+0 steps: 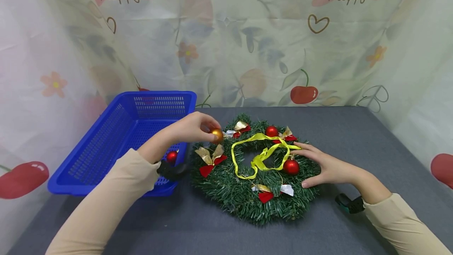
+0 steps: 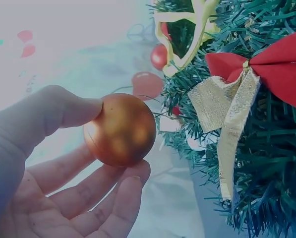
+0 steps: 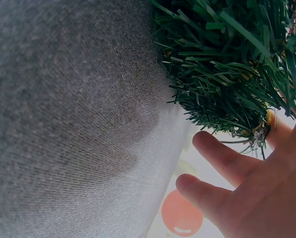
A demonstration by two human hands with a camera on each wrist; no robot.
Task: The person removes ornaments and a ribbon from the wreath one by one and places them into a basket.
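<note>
My left hand [image 1: 194, 127] pinches a gold Christmas ball [image 2: 120, 130] between thumb and fingers, at the upper left edge of a green wreath [image 1: 233, 198]. In the left wrist view a red and gold bow [image 2: 227, 94] on the wreath shows close beside it. Spread fingers of my right hand [image 1: 330, 166] lie at the wreath's right side, near a red ball [image 1: 291, 167] and a yellow ribbon [image 1: 235, 160]. Another red ball [image 1: 271, 131] and several bows sit on the greenery. The right wrist view shows that hand [image 3: 266, 198] with extended fingers beside the needles.
A blue plastic basket [image 1: 85, 145] stands to the left of the wreath, with a red ball [image 1: 172, 156] inside near its right wall. Everything stands on a dark grey tabletop [image 1: 339, 125]. A patterned curtain [image 1: 226, 50] hangs behind.
</note>
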